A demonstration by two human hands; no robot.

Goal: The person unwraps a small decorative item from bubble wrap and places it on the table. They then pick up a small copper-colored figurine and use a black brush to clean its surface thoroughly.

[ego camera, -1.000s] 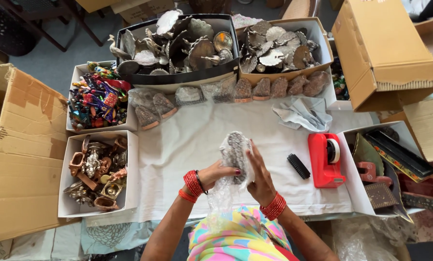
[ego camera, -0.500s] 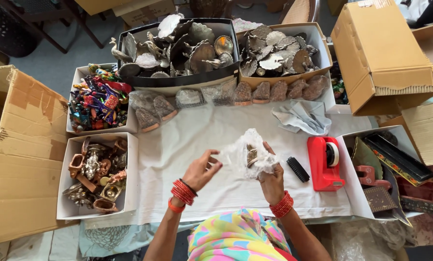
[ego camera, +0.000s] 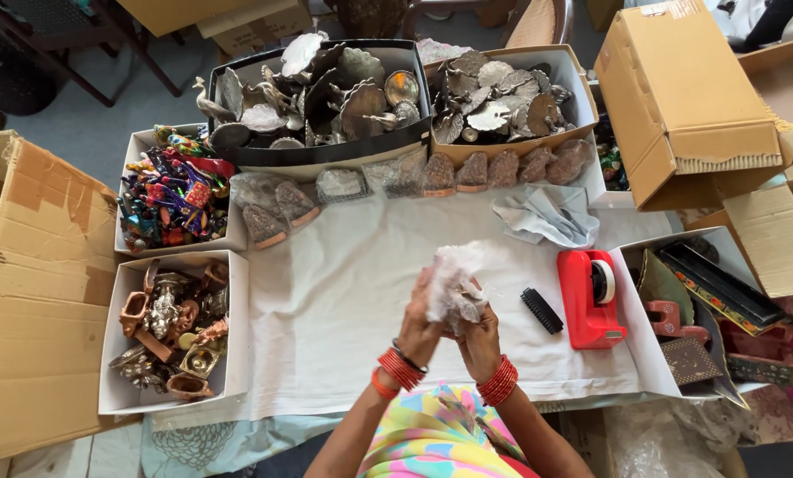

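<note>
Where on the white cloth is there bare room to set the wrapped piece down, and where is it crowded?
Free: the white cloth between the hands and the box of copper figures, up toward the row of wrapped pieces. Tighter on the right: black brush, red tape dispenser, grey rag. Both hands, left hand and right hand, clasp the bubble-wrapped bundle.
</note>
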